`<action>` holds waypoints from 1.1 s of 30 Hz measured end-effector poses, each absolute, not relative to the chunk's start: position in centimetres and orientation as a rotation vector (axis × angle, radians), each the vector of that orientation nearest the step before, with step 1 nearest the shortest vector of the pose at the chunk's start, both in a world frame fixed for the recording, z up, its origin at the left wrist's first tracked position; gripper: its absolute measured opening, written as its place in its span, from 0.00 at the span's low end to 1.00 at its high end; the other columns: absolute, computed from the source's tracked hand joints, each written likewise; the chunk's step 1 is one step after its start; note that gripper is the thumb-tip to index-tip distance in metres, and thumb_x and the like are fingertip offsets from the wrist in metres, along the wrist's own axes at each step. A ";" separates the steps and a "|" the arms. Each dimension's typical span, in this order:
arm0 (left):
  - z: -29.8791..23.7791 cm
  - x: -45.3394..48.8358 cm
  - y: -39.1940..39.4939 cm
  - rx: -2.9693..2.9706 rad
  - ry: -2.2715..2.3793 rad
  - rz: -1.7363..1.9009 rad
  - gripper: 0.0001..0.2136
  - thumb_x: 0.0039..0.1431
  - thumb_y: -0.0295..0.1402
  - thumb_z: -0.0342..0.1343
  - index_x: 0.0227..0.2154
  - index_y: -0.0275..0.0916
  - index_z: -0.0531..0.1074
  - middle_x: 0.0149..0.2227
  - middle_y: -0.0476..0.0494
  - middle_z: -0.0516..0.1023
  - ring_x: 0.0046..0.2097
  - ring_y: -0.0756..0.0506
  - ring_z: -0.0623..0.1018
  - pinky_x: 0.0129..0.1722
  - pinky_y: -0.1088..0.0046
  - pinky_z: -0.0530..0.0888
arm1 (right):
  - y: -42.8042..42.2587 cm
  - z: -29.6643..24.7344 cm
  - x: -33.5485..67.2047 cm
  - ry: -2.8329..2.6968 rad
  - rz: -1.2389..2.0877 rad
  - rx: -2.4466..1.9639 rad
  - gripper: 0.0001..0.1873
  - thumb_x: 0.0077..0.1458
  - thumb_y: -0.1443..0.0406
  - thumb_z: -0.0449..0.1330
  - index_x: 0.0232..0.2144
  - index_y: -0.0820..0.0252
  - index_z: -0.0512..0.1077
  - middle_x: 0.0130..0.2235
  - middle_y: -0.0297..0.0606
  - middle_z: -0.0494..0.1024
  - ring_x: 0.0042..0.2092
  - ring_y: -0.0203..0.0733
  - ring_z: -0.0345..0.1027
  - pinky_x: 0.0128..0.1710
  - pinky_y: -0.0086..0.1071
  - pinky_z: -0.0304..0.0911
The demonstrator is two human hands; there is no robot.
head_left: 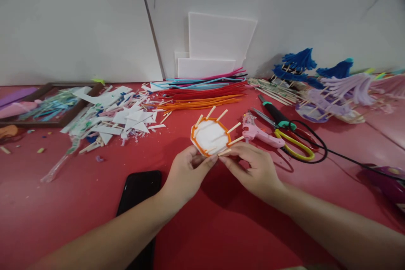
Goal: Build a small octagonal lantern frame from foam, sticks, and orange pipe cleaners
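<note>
Between both hands, above the red table, is a small white foam base [210,135] with many sides. Orange pipe cleaner [193,132] edges it, and several short wooden sticks [234,128] stand up around the rim at slight angles. My left hand [189,171] grips its near left edge, thumb on top and fingers underneath. My right hand [253,168] pinches the near right edge, its thumb and fingertips close to a stick at the front. The two thumb tips almost meet. Fingers beneath the base are partly hidden.
A pink glue gun [261,135], yellow-handled scissors [295,145] and a black cable [325,152] lie right. Pipe cleaners [202,93] and foam scraps [126,120] lie behind. A phone [139,192] is by my left forearm. Blue and lilac pavilion-like models [341,88] stand back right.
</note>
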State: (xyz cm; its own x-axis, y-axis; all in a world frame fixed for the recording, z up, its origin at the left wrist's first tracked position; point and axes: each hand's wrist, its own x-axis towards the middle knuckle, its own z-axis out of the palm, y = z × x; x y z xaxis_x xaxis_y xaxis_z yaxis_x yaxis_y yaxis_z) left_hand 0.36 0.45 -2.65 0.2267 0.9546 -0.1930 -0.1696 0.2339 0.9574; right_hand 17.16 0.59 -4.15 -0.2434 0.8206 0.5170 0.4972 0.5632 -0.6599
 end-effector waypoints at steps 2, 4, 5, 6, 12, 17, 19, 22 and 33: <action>-2.6 0.3 0.4 0.994 1.012 0.987 0.11 0.51 0.29 0.62 0.39 0.38 0.75 0.41 0.44 0.82 0.44 0.46 0.80 0.47 0.72 0.73 | 0.4 -4.1 17.2 -1.921 0.448 -1.069 0.05 0.56 0.70 0.57 0.32 0.59 0.74 0.31 0.38 0.78 0.34 0.38 0.73 0.35 0.31 0.69; -2.6 0.4 0.4 0.962 1.020 0.989 0.12 0.50 0.30 0.63 0.39 0.37 0.75 0.40 0.44 0.82 0.42 0.48 0.80 0.45 0.74 0.74 | 0.2 -4.1 17.3 -1.930 0.430 -1.042 0.06 0.56 0.70 0.56 0.33 0.60 0.73 0.32 0.38 0.77 0.33 0.38 0.72 0.34 0.31 0.69; -2.6 0.4 0.4 0.945 1.027 0.989 0.12 0.49 0.30 0.64 0.39 0.37 0.75 0.39 0.44 0.82 0.40 0.49 0.80 0.44 0.75 0.74 | 0.2 -4.1 17.3 -1.933 0.423 -1.024 0.06 0.57 0.71 0.55 0.34 0.60 0.73 0.32 0.38 0.77 0.34 0.37 0.72 0.35 0.31 0.69; -2.6 0.5 0.4 0.930 1.032 0.993 0.13 0.49 0.31 0.64 0.39 0.37 0.75 0.39 0.45 0.83 0.39 0.49 0.80 0.42 0.76 0.74 | 0.1 -4.0 17.3 -1.933 0.413 -1.007 0.07 0.57 0.71 0.54 0.35 0.60 0.72 0.32 0.38 0.77 0.34 0.37 0.71 0.35 0.30 0.68; -2.6 0.5 0.3 0.881 1.000 1.042 0.13 0.46 0.31 0.67 0.36 0.37 0.77 0.34 0.48 0.82 0.32 0.53 0.79 0.36 0.81 0.75 | 0.3 -3.7 17.5 -1.870 0.299 -1.047 0.04 0.55 0.69 0.59 0.34 0.59 0.72 0.30 0.35 0.77 0.31 0.35 0.70 0.30 0.27 0.67; -2.4 0.6 0.1 0.857 0.974 1.048 0.12 0.45 0.31 0.68 0.35 0.38 0.78 0.30 0.51 0.81 0.30 0.55 0.78 0.35 0.83 0.75 | 0.3 -3.5 17.7 -1.751 0.305 -1.229 0.06 0.49 0.65 0.66 0.30 0.59 0.73 0.26 0.32 0.76 0.25 0.32 0.67 0.22 0.24 0.62; -2.3 0.7 0.1 0.850 0.971 1.055 0.11 0.44 0.31 0.68 0.33 0.38 0.78 0.28 0.51 0.81 0.29 0.54 0.78 0.34 0.83 0.75 | 0.2 -3.4 17.7 -1.737 0.318 -1.235 0.05 0.49 0.65 0.66 0.30 0.59 0.73 0.26 0.31 0.77 0.24 0.32 0.68 0.21 0.23 0.62; -2.3 0.8 0.2 0.864 0.980 1.051 0.11 0.43 0.32 0.69 0.31 0.37 0.78 0.27 0.50 0.81 0.29 0.54 0.78 0.34 0.82 0.75 | 0.0 -3.2 17.5 -1.748 0.265 -1.203 0.03 0.50 0.68 0.64 0.31 0.60 0.74 0.27 0.33 0.77 0.25 0.32 0.68 0.23 0.24 0.63; -2.6 0.8 0.0 0.860 0.979 1.004 0.12 0.45 0.32 0.68 0.34 0.38 0.77 0.32 0.48 0.82 0.32 0.54 0.79 0.37 0.83 0.75 | 0.1 -3.7 17.5 -1.905 0.135 -0.999 0.13 0.57 0.72 0.56 0.44 0.62 0.72 0.28 0.35 0.80 0.26 0.32 0.71 0.28 0.24 0.68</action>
